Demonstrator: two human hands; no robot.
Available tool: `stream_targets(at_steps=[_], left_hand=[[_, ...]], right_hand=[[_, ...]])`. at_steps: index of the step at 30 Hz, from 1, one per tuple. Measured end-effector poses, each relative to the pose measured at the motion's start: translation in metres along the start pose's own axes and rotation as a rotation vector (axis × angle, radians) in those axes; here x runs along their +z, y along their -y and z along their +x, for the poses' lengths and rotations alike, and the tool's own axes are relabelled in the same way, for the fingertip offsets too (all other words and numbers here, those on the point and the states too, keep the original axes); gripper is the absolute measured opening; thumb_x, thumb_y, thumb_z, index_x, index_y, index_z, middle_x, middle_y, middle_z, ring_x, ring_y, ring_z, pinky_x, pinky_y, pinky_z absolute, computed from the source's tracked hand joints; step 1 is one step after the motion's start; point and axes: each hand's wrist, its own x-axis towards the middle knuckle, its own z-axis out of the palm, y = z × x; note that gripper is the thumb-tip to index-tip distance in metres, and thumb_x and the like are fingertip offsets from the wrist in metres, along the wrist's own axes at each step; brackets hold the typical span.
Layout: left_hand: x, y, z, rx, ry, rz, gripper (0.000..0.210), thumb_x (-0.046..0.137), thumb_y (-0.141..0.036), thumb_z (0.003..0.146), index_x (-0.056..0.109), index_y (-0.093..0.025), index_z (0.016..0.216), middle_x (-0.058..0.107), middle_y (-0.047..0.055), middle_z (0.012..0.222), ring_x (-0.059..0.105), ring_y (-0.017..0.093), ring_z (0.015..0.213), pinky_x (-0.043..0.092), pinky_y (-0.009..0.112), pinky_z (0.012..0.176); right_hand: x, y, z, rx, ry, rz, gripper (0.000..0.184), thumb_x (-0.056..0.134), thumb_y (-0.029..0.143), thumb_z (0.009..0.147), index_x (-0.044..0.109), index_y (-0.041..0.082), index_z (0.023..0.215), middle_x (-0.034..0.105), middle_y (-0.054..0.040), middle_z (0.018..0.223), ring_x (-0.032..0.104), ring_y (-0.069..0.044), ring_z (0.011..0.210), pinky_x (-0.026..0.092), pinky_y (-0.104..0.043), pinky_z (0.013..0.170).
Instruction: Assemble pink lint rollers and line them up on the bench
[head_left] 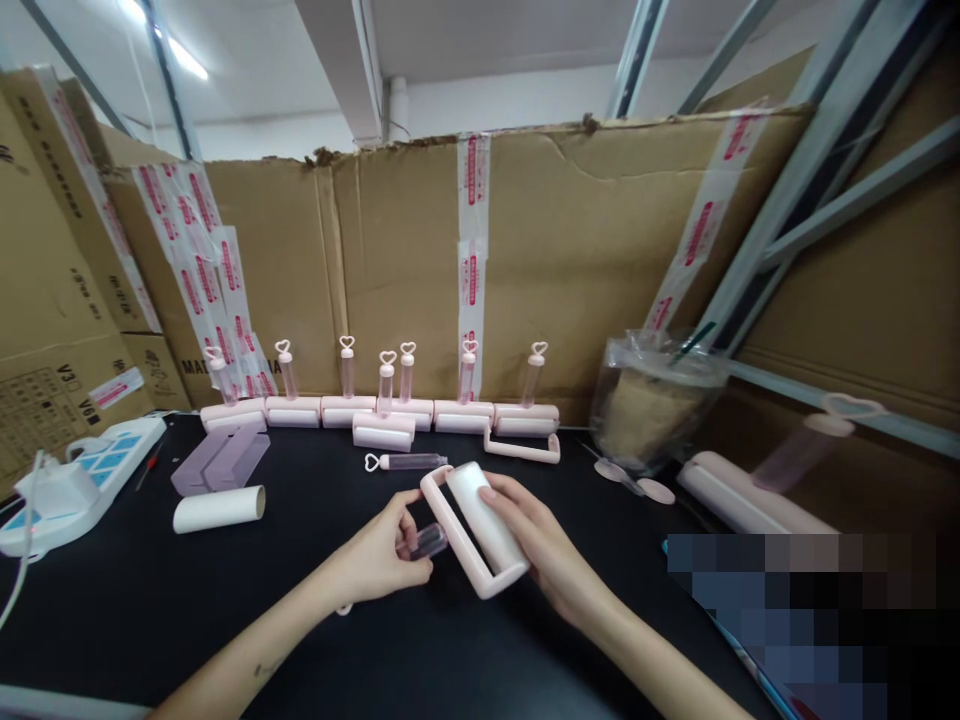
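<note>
My right hand (536,535) grips a white paper roll (491,525) together with the pink lint roller frame (466,540) around it, tilted over the table. In my left hand (375,550) is a clear purple-tinted handle (429,541), its open-looking end close to the frame's long bar. The left fingers wrap round the handle and hide its middle; whether it touches the frame I cannot tell. Just beyond my hands lies another handle (412,462) with a heart-shaped loop. A bare pink frame (525,455) rests behind, to the right.
Several assembled lint rollers (379,425) stand along the cardboard wall (397,260). At left are a white roll (220,509), purple covers (223,460) and a power strip (97,480). A bagged drink cup (649,410) and another lint roller (757,495) stand at right.
</note>
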Motion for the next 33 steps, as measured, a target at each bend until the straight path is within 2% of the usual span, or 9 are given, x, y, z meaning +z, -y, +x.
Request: stream_targets(at_steps=[3,5,8,11,17,19,23,28,33], left_hand=[[0.003,0.001,0.001,0.01,-0.042,-0.128,0.072,0.064,-0.018,0.067,0.03,-0.017,0.131,0.052,0.0,0.087,0.046,0.008,0.062,0.036,0.023,0.061],[0.003,-0.002,0.0,0.019,-0.002,-0.187,0.076,0.063,-0.019,0.069,0.023,-0.017,0.134,0.057,0.002,0.09,0.047,0.009,0.063,0.036,0.025,0.063],[0.003,-0.006,-0.003,0.014,0.081,-0.199,0.084,0.062,-0.019,0.072,0.011,-0.017,0.138,0.062,0.001,0.084,0.044,0.01,0.061,0.034,0.025,0.063],[0.005,-0.009,-0.005,0.006,0.047,-0.159,0.09,0.064,-0.018,0.07,0.008,-0.019,0.14,0.059,-0.002,0.078,0.043,0.009,0.061,0.032,0.025,0.062],[0.011,-0.013,-0.008,-0.067,0.04,-0.28,0.094,0.065,-0.022,0.07,0.002,-0.017,0.14,0.051,-0.006,0.069,0.039,0.008,0.057,0.029,0.024,0.058],[0.011,-0.016,-0.008,-0.077,0.055,-0.325,0.095,0.066,-0.024,0.07,0.001,-0.017,0.139,0.05,-0.006,0.069,0.039,0.008,0.056,0.029,0.023,0.058],[0.012,-0.015,-0.008,-0.057,0.033,-0.331,0.097,0.068,-0.024,0.068,0.002,-0.019,0.139,0.048,-0.007,0.068,0.04,0.008,0.057,0.03,0.024,0.061],[0.016,-0.011,-0.006,-0.027,-0.017,-0.372,0.099,0.066,-0.025,0.071,-0.005,-0.021,0.139,0.046,-0.008,0.067,0.04,0.008,0.058,0.03,0.024,0.062],[0.025,-0.017,-0.011,-0.037,-0.027,-0.507,0.101,0.068,-0.027,0.072,-0.009,-0.024,0.137,0.049,-0.008,0.069,0.048,0.009,0.064,0.034,0.025,0.067]], right_hand=[[0.0,0.006,0.002,-0.024,0.068,-0.038,0.035,0.065,0.036,0.073,0.065,0.02,0.105,0.068,-0.0045,0.1,0.059,-0.023,0.091,0.045,-0.028,0.073],[-0.003,0.011,0.004,-0.035,0.071,-0.007,0.035,0.064,0.033,0.074,0.065,0.02,0.106,0.068,-0.0039,0.1,0.059,-0.022,0.091,0.045,-0.026,0.072],[-0.009,0.016,0.007,-0.042,-0.069,0.055,0.042,0.067,0.036,0.071,0.06,0.023,0.111,0.068,-0.0018,0.092,0.06,-0.019,0.079,0.043,-0.023,0.058],[-0.013,0.016,0.007,0.011,-0.127,0.086,0.041,0.067,0.042,0.07,0.061,0.023,0.106,0.067,-0.0006,0.083,0.059,-0.017,0.067,0.039,-0.021,0.049],[-0.011,0.008,0.004,0.098,0.038,0.126,0.038,0.063,0.028,0.071,0.059,0.024,0.108,0.068,0.0006,0.083,0.06,-0.017,0.069,0.043,-0.023,0.052],[-0.01,0.009,0.003,0.088,0.037,0.145,0.042,0.064,0.027,0.07,0.058,0.023,0.112,0.069,-0.0007,0.086,0.062,-0.017,0.07,0.045,-0.024,0.054],[-0.008,0.013,0.001,-0.028,-0.019,0.205,0.042,0.064,0.035,0.075,0.057,0.022,0.115,0.069,-0.0051,0.097,0.064,-0.023,0.088,0.049,-0.031,0.074],[-0.003,0.005,-0.005,-0.027,-0.023,0.094,0.045,0.064,0.04,0.075,0.057,0.024,0.116,0.068,-0.0048,0.104,0.063,-0.026,0.093,0.05,-0.029,0.064],[0.007,-0.004,-0.008,-0.039,-0.017,0.11,0.055,0.067,0.039,0.073,0.05,0.027,0.124,0.064,-0.0048,0.11,0.063,-0.025,0.089,0.053,-0.03,0.063]])
